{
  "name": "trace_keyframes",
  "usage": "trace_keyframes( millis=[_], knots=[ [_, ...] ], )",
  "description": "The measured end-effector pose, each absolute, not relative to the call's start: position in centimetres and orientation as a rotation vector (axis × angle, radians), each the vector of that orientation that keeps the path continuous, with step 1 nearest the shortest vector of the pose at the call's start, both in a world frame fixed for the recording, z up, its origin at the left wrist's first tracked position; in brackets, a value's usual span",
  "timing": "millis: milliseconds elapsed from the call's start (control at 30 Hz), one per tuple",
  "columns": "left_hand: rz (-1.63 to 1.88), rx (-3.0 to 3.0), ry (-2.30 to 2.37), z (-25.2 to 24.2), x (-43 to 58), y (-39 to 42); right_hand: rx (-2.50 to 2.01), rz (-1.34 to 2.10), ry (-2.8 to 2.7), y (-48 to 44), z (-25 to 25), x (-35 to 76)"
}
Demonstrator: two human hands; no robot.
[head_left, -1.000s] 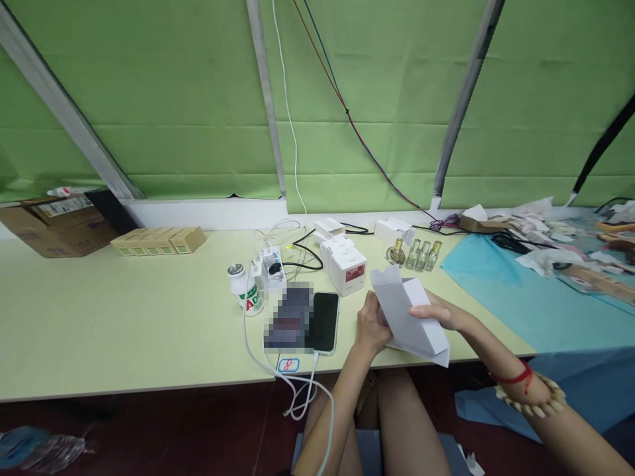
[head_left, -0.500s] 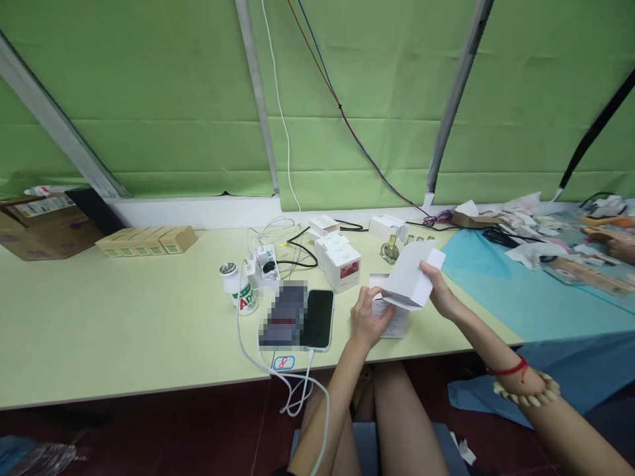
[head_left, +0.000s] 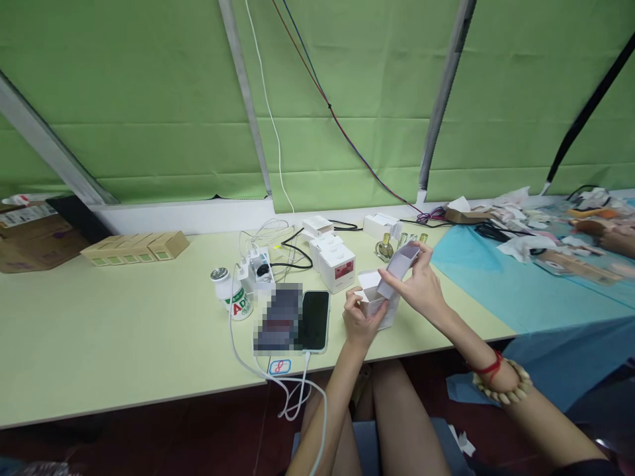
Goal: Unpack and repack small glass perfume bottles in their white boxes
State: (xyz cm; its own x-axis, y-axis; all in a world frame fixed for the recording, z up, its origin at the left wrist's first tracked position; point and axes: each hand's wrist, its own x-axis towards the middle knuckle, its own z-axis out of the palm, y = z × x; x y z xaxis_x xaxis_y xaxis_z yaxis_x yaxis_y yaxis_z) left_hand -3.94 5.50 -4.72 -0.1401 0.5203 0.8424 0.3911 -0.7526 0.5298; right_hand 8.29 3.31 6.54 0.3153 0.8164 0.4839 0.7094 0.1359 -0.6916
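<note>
My left hand pinches the lower part of a small white cardboard box that I hold just above the pale green table. Fingers of my right hand grip the box's folded upper sleeve and bend it into shape. Both hands are closed on the box. Right behind them stand small perfume bottles and finished white boxes.
A black phone on a charging cable lies left of my hands, beside a white bottle and a power strip. Brown cartons sit far left. A blue sheet with clutter covers the right, where another person's hand rests.
The flat white card has been folded up into a box shape. My right hand moved up and left over it, and my left hand shifted to hold its lower part.
</note>
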Motion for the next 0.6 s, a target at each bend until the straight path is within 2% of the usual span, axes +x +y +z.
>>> trace_keyframes(
  millis=[300, 500, 600],
  knots=[
    [2.205, 2.083, 1.096, -3.9, -3.8, 5.6, -1.521, 0.209, -1.412, 3.4, 7.3, 6.9],
    [2.213, 2.047, 1.155, -3.8, -3.9, 5.8, -1.333, 0.846, -1.155, 3.6, 7.9, 7.1],
    [2.220, 2.036, 1.141, -3.8, -3.9, 5.9, -1.341, 0.918, -1.184, 3.3, 7.9, 7.1]
  ],
)
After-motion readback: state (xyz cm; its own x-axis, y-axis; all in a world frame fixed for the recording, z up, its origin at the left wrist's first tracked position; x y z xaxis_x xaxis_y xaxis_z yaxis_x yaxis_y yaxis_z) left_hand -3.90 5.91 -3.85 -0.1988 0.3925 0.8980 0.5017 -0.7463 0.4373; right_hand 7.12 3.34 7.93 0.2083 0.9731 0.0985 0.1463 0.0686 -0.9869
